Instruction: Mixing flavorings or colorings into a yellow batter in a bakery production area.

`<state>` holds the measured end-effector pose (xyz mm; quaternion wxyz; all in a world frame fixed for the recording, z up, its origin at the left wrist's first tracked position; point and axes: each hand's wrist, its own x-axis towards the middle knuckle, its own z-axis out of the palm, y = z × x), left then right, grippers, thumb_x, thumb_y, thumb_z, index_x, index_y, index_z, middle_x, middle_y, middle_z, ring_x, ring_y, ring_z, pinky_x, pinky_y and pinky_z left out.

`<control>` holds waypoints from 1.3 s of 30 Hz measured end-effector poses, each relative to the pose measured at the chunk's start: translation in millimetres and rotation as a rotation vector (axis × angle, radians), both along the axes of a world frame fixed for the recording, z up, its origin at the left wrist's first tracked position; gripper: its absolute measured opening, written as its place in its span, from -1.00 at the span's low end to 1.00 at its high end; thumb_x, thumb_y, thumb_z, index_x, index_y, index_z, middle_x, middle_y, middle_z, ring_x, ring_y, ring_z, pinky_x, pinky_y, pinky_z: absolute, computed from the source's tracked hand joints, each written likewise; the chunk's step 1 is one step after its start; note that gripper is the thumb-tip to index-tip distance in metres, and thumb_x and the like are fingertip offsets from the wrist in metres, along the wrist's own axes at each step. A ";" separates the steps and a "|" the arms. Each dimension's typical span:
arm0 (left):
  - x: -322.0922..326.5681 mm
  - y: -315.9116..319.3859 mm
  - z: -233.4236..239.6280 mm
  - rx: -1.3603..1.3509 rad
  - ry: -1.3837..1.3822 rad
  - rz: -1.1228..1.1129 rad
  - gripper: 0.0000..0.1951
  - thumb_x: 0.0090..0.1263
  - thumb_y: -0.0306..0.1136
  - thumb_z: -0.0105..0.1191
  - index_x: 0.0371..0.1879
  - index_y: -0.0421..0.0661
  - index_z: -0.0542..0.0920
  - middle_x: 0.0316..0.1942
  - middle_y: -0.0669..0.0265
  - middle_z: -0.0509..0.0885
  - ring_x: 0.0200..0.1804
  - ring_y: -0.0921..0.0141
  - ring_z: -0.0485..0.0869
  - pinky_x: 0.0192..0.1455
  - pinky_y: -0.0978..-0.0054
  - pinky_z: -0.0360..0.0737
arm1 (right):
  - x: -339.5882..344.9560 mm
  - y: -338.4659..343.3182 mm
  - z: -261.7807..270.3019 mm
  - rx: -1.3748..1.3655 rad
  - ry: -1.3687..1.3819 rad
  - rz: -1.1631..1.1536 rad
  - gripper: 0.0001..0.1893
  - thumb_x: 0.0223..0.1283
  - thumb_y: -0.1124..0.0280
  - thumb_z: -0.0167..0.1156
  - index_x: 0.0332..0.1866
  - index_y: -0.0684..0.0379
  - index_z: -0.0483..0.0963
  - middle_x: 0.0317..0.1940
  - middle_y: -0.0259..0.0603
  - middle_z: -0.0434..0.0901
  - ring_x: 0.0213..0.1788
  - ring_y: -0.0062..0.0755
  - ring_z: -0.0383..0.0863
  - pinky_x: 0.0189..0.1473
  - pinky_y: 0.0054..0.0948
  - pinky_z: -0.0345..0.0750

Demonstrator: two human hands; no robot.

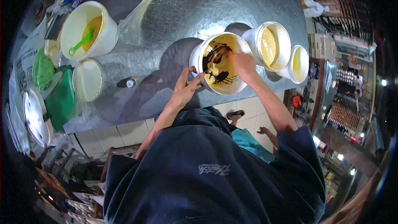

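A white plastic bucket [196, 56] stands near the table's front edge, with yellow batter-like mixture [214, 67] and dark brown streaks inside. My left hand [186, 87] rests on its left rim, thumb and fingers spread around the edge. My right hand [244, 66] is curled over the right side of the opening, apparently around a tool whose handle is hidden by the fingers; the hand is slightly blurred. To the right stand a white bucket of yellow mixture [269, 45] and a smaller white tub with yellow contents [298, 65]. A small bottle [131, 82] is left of my left hand.
At the left, a large white bucket [108, 34] holds yellow mixture and a green plastic utensil [81, 42]. Near it are a white round lid [88, 79], clear plastic film [133, 28] and green plastic items [60, 99]. Another person's arm [270, 135] shows beside me.
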<state>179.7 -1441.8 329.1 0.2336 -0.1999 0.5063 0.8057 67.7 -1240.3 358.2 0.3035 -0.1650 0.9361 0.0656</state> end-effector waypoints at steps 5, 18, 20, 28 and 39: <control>-20.3 -2.6 0.7 0.001 0.047 0.037 -0.63 0.36 -0.21 0.12 -0.05 -0.18 0.35 -0.03 0.14 0.51 -0.11 0.39 0.61 0.02 0.30 0.61 | -16.8 -11.9 -9.7 0.031 0.077 -0.062 -0.83 0.03 0.57 0.05 -0.39 0.37 0.59 -0.44 0.12 0.64 -0.34 -0.03 0.68 -0.29 -0.16 0.60; -38.2 2.9 8.2 -0.030 0.076 -0.016 -0.61 0.32 -0.23 0.17 -0.03 -0.15 0.35 -0.21 0.14 0.63 -0.24 0.48 0.61 -0.16 0.50 0.57 | -12.2 -22.0 6.0 0.035 0.013 -0.042 -0.82 0.08 0.56 0.02 -0.36 0.37 0.58 -0.41 0.18 0.62 -0.29 -0.01 0.67 -0.23 -0.15 0.56; -39.3 7.4 8.1 -0.058 0.093 0.046 -0.63 0.32 -0.25 0.17 -0.04 -0.16 0.38 -0.09 0.19 0.57 -0.23 0.47 0.61 -0.15 0.47 0.59 | -15.8 -3.9 -20.7 -0.020 0.073 -0.191 -0.82 0.06 0.56 0.01 -0.40 0.37 0.58 -0.42 0.19 0.61 -0.29 -0.04 0.67 -0.26 -0.15 0.56; -35.5 14.3 -5.9 0.065 0.000 0.189 -0.77 0.37 -0.26 0.06 -0.13 -0.10 0.44 -0.21 0.43 0.51 -0.20 0.57 0.54 -0.11 0.53 0.53 | -4.1 35.7 37.9 -0.440 0.052 -0.235 -0.79 0.20 0.33 0.08 -0.36 0.28 0.51 -0.50 0.05 0.60 -0.43 0.07 0.59 -0.34 -0.11 0.50; -5.2 69.5 8.4 -0.579 0.074 0.533 -0.55 0.38 -0.18 0.08 0.13 -0.13 0.31 -0.05 0.25 0.43 -0.11 0.47 0.47 -0.14 0.49 0.51 | 34.3 114.9 35.8 -0.385 0.361 0.200 -0.80 0.10 0.49 0.10 -0.14 0.10 0.42 -0.36 -0.23 0.38 -0.43 -0.25 0.60 -0.46 -0.33 0.58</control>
